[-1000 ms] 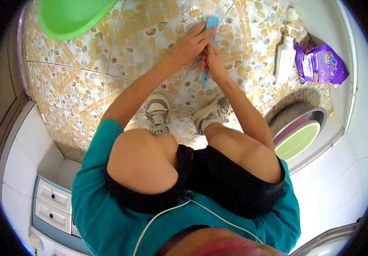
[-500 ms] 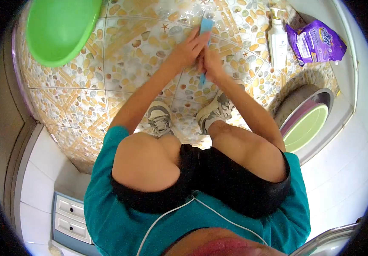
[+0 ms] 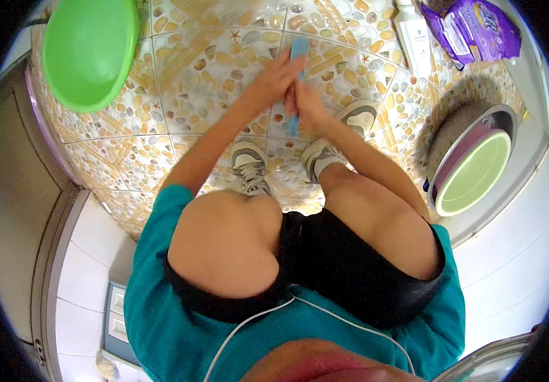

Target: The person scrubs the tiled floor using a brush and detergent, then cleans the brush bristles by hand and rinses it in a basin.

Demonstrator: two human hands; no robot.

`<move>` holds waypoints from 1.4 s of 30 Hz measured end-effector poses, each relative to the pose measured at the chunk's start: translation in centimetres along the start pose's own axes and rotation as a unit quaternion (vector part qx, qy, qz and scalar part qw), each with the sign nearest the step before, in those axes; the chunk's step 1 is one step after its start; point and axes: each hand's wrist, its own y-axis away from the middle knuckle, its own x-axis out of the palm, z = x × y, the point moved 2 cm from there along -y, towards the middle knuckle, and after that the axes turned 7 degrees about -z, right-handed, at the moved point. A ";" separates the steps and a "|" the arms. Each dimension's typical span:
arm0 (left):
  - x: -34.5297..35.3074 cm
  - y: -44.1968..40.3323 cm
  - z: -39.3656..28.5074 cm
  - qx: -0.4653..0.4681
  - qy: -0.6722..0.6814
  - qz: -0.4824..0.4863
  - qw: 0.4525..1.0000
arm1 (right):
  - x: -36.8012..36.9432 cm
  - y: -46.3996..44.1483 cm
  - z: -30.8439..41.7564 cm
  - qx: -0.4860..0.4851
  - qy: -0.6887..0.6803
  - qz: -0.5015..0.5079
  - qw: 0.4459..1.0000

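A long blue tool (image 3: 299, 48), perhaps a brush, is held low over the pebble-patterned floor tiles (image 3: 204, 76). My left hand (image 3: 279, 76) is closed on its upper part, near the wide end. Just below and to the right, my right hand (image 3: 306, 105) wraps round the lower part of the handle, whose narrow end sticks out beneath. Both hands are somewhat blurred, and the tool's underside is hidden. Wet, soapy patches show on the tiles beyond the wide end.
A green basin (image 3: 90, 54) is at the upper left. A white pump bottle (image 3: 414, 41) and a purple bag (image 3: 478, 32) lie at the upper right. Nested basins (image 3: 475, 173) lean by the right wall. My shoes (image 3: 249, 167) are below my hands; a drawer cabinet (image 3: 116, 318) stands lower left.
The view has shifted, so the green basin shows more fully and the bottle and bag sit higher. Both hands, still on the blue tool, are slightly lower and further left in view.
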 end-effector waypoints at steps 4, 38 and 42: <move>1.3 5.3 -4.4 0.028 -0.073 0.032 0.996 | -2.1 2.6 -4.2 0.078 0.035 0.045 0.995; 6.3 -8.3 -6.9 0.136 -0.014 0.106 0.985 | -8.5 1.5 -0.3 -0.029 -0.258 -0.076 0.963; 6.0 -5.9 -5.8 0.079 0.062 0.198 0.975 | -6.8 2.5 -2.8 -0.005 -0.201 -0.116 0.973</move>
